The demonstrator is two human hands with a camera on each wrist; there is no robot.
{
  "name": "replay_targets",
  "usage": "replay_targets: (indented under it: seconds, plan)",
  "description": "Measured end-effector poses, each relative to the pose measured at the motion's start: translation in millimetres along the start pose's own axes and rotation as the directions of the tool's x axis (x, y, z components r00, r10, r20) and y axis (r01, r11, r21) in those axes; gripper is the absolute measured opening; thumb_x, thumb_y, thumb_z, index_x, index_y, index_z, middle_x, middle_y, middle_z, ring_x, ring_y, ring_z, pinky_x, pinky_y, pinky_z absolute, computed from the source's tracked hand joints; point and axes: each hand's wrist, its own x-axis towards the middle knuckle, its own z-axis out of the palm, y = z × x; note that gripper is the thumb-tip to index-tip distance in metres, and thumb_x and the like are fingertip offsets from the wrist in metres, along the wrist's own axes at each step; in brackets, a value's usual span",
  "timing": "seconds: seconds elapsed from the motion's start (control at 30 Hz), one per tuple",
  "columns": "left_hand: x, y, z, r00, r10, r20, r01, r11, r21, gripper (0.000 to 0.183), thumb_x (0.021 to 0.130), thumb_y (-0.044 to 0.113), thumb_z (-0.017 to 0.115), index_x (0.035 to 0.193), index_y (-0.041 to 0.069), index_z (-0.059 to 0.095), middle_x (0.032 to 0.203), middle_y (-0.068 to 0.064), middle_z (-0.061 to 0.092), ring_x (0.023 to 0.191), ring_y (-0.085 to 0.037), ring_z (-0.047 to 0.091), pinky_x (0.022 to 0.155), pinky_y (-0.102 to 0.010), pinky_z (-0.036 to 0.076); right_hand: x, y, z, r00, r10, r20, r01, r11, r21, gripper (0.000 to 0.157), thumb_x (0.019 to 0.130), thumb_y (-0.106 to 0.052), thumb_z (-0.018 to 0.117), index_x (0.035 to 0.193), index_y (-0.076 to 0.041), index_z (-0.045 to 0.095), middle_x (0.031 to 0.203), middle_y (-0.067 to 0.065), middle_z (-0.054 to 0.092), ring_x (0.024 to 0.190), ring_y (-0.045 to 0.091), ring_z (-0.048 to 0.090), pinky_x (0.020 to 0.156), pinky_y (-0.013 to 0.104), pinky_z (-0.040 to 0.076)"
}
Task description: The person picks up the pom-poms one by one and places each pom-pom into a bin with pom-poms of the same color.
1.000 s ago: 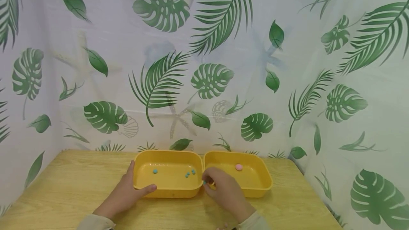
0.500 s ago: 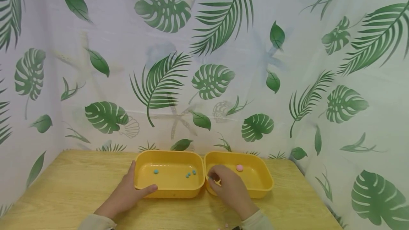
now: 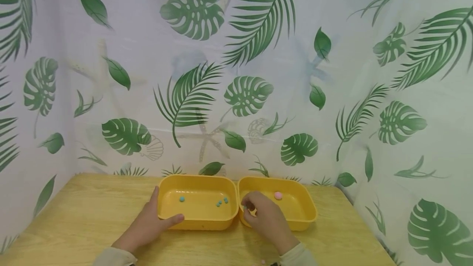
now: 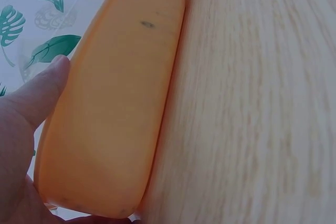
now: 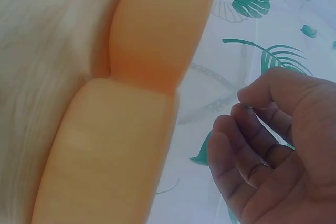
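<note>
A person's bare left hand [image 3: 150, 219] and right hand [image 3: 265, 216] emerge from cream sleeves [image 3: 300, 257], a small dark patch [image 3: 274, 264] showing at each cuff [image 3: 119, 251].

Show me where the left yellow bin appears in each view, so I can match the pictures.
Head: the left yellow bin sits low, just left of centre, the left hand at its left end.
Left wrist: the left yellow bin fills much of the left half, outer wall toward the camera.
Right wrist: the left yellow bin is at the top, running off the upper edge.
Shared landmark: the right yellow bin, end to end with it in all three views.
</note>
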Motion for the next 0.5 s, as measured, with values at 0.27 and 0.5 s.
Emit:
replay_targets:
  seconds: [0.27, 0.5]
  plan:
    - [0.6, 0.8, -0.4, 1.000, -0.001, 0.001, 0.001, 1.000, -0.011, 0.130, 0.088, 0.061, 0.075, 0.162, -0.004, -0.010, 0.165, -0.038, 0.009, 0.150, -0.057, 0.019, 0.118, -0.070, 0.023, -0.3, 2.1, 3.6, 1.000, -0.009, 0.022, 0.009, 1.000, 0.000, 0.020, 0.087, -0.003, 0.078, 0.090, -0.018, 0.066, 0.082, -0.009, 0.054, 0.074, 0.011, 0.055, 0.064, 0.023, 0.048]
    - [-0.1, 0.9, 0.2, 1.000, -0.004, -0.002, 0.004, 1.000, 0.001, 0.130, 0.088, 0.062, 0.074, 0.162, -0.004, -0.010, 0.164, -0.040, 0.011, 0.149, -0.058, 0.020, 0.117, -0.071, 0.024, -0.6, 1.0, 8.9, 1.000, -0.030, -0.007, 0.030, 1.000, -0.003, 0.017, 0.087, -0.008, 0.079, 0.087, -0.020, 0.067, 0.082, -0.012, 0.058, 0.075, 0.005, 0.056, 0.069, 0.024, 0.052]
